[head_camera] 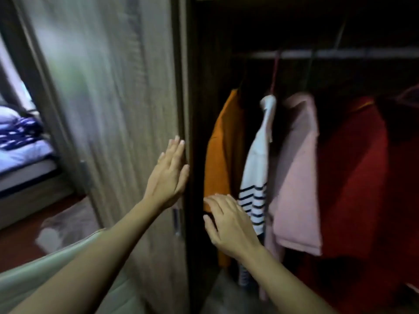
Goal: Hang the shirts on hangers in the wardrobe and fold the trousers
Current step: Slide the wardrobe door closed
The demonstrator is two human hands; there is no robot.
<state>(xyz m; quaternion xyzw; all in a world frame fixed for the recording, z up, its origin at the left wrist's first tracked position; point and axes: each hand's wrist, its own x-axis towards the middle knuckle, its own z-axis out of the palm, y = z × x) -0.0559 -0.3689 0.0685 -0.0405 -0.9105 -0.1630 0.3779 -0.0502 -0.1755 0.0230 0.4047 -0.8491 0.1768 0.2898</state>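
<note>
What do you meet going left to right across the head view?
bed → wardrobe door → left hand → orange shirt → striped shirt → pink shirt → red shirt. The right hand is left out: it overlaps the orange and striped shirts.

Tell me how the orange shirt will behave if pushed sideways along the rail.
Probably floppy: the orange shirt hangs limp, so its hem would likely give before the shoulders move. It looks thin and light, so it should swing easily. Pushed right, it may bunch against the striped shirt close beside it.
</note>
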